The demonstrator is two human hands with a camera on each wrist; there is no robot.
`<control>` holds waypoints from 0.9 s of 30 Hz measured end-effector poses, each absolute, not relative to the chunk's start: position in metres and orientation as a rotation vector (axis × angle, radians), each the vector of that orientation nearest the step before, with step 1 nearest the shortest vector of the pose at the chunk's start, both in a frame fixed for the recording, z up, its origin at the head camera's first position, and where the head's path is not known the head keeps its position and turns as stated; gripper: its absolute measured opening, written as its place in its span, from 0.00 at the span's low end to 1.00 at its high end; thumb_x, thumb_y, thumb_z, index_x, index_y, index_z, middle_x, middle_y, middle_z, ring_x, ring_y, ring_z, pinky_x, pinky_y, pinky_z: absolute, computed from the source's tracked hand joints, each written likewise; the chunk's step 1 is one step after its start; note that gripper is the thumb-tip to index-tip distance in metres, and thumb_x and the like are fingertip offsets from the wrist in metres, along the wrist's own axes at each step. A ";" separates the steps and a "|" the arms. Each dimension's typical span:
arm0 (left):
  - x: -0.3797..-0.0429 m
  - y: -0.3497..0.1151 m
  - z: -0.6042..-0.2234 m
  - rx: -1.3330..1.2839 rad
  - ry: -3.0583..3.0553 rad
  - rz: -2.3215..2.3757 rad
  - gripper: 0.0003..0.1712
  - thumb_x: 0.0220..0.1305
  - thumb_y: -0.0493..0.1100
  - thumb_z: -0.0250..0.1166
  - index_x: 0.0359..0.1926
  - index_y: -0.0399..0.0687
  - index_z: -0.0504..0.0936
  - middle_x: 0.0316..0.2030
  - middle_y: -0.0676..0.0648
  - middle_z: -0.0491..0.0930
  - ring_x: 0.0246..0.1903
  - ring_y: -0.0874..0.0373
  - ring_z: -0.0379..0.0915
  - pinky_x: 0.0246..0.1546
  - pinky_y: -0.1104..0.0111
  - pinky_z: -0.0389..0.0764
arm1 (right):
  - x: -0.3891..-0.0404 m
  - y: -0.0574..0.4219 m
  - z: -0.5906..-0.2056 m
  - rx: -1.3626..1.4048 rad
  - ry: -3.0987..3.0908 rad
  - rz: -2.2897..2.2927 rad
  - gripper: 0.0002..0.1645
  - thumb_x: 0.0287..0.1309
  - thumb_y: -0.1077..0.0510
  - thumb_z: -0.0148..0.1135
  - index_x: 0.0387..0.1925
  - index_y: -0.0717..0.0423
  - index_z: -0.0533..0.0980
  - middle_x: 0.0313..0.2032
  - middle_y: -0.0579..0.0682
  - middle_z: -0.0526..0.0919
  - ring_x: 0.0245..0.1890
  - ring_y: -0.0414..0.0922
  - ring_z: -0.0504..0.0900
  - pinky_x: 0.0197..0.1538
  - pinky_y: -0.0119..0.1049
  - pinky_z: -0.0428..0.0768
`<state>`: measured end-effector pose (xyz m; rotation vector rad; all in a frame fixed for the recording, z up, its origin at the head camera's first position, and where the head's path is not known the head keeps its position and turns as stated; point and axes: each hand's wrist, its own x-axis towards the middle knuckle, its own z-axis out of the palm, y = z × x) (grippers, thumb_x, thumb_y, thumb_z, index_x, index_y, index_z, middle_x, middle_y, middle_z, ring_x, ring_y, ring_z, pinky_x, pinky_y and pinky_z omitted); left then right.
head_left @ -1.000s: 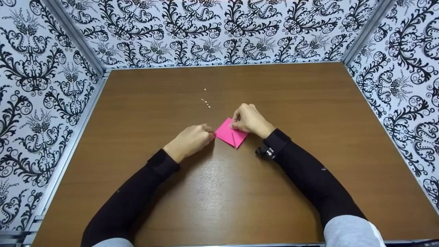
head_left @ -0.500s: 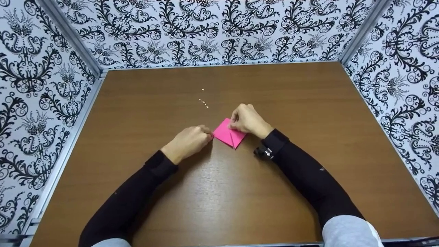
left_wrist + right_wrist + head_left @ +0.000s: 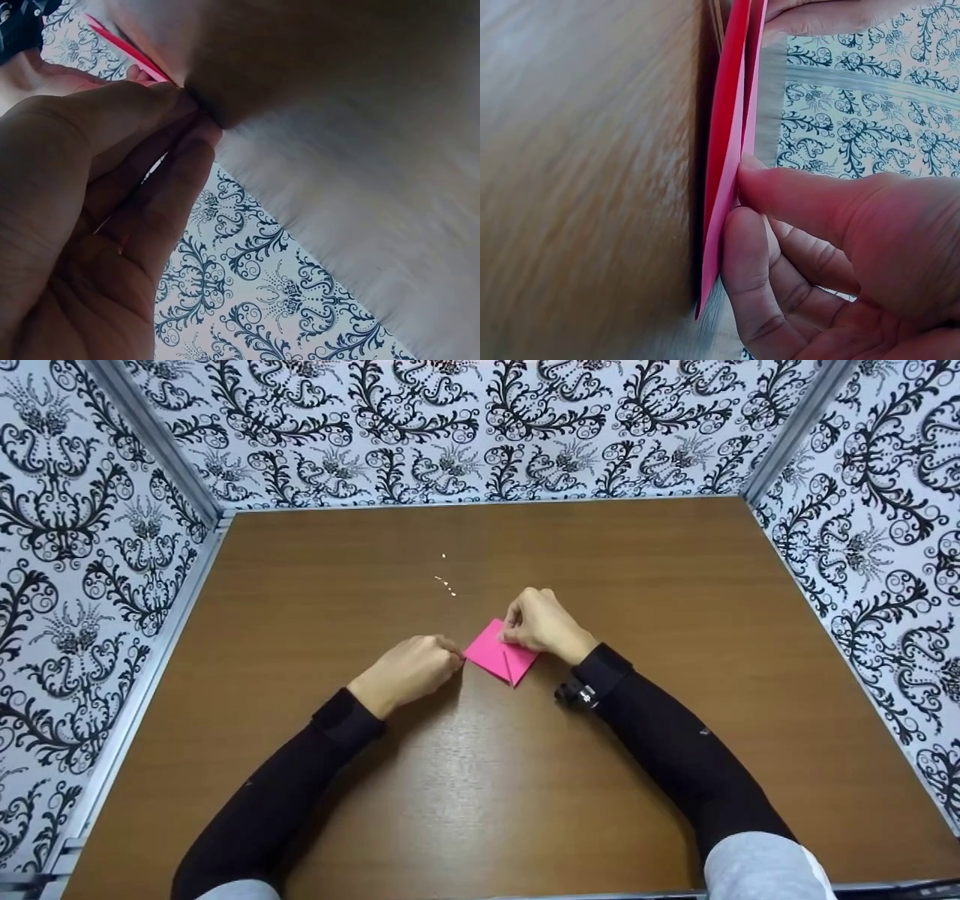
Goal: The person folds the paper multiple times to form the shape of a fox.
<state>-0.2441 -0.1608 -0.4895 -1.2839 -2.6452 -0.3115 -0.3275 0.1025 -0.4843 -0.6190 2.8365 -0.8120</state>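
Note:
A folded sheet of pink paper (image 3: 487, 651) lies on the table in a diamond shape, with a crease line running to its near corner. My left hand (image 3: 411, 671) is at its left corner. In the left wrist view, the thumb and finger of that left hand (image 3: 112, 180) meet at the end of the pink paper (image 3: 127, 49), hiding the corner. My right hand (image 3: 546, 622) pinches the paper's upper layer near the middle. From the right wrist, layers of the pink paper (image 3: 731, 112) stand slightly apart, and the right thumb and finger (image 3: 754, 247) touch the upper one.
Small white specks (image 3: 446, 583) lie on the brown wooden table (image 3: 450, 795) beyond the paper. Patterned walls (image 3: 480, 435) with grey metal edging enclose the back and sides. A small black camera (image 3: 576, 694) sits under the right wrist.
The left hand has shifted slightly left at the paper's corner, and the bit of pink at its fingertips no longer shows. The right hand and the paper look almost the same.

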 end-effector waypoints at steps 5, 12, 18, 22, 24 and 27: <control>-0.246 -0.158 -0.490 -1.258 -2.657 -0.331 0.13 0.77 0.28 0.67 0.35 0.40 0.94 0.38 0.44 0.94 0.37 0.48 0.93 0.39 0.56 0.96 | -0.327 0.104 -0.485 -0.596 2.837 -0.811 0.08 0.66 0.54 0.88 0.33 0.52 0.96 0.39 0.53 0.97 0.37 0.46 0.86 0.43 0.38 0.84; -0.248 -0.157 -0.491 -1.215 -2.715 -0.382 0.07 0.80 0.33 0.72 0.42 0.40 0.95 0.41 0.43 0.94 0.41 0.47 0.94 0.46 0.54 0.97 | -0.327 0.104 -0.486 -0.589 2.837 -0.807 0.08 0.66 0.54 0.88 0.33 0.51 0.96 0.39 0.52 0.97 0.37 0.47 0.87 0.45 0.41 0.87; -0.250 -0.153 -0.489 -1.191 -2.732 -0.383 0.07 0.82 0.38 0.73 0.43 0.44 0.95 0.39 0.45 0.92 0.39 0.50 0.92 0.44 0.54 0.96 | -0.327 0.104 -0.486 -0.602 2.821 -0.820 0.06 0.66 0.54 0.87 0.34 0.51 0.96 0.38 0.51 0.98 0.38 0.46 0.88 0.45 0.39 0.86; -0.252 -0.149 -0.488 -1.197 -2.696 -0.378 0.06 0.83 0.40 0.74 0.44 0.47 0.95 0.40 0.46 0.90 0.40 0.51 0.91 0.44 0.54 0.95 | -0.327 0.103 -0.485 -0.620 2.826 -0.811 0.06 0.66 0.54 0.88 0.34 0.51 0.97 0.37 0.51 0.97 0.37 0.45 0.86 0.44 0.37 0.83; -0.252 -0.146 -0.488 -1.201 -2.674 -0.372 0.06 0.83 0.41 0.74 0.45 0.48 0.96 0.40 0.46 0.89 0.40 0.51 0.90 0.43 0.55 0.95 | -0.327 0.103 -0.484 -0.632 2.835 -0.799 0.06 0.66 0.54 0.88 0.33 0.50 0.97 0.36 0.50 0.97 0.36 0.45 0.85 0.43 0.37 0.81; -0.252 -0.140 -0.490 -1.214 -2.660 -0.362 0.05 0.83 0.42 0.75 0.47 0.49 0.97 0.41 0.46 0.89 0.43 0.49 0.90 0.44 0.55 0.96 | -0.327 0.103 -0.483 -0.644 2.844 -0.791 0.07 0.66 0.54 0.87 0.33 0.50 0.97 0.35 0.49 0.96 0.36 0.45 0.83 0.42 0.37 0.79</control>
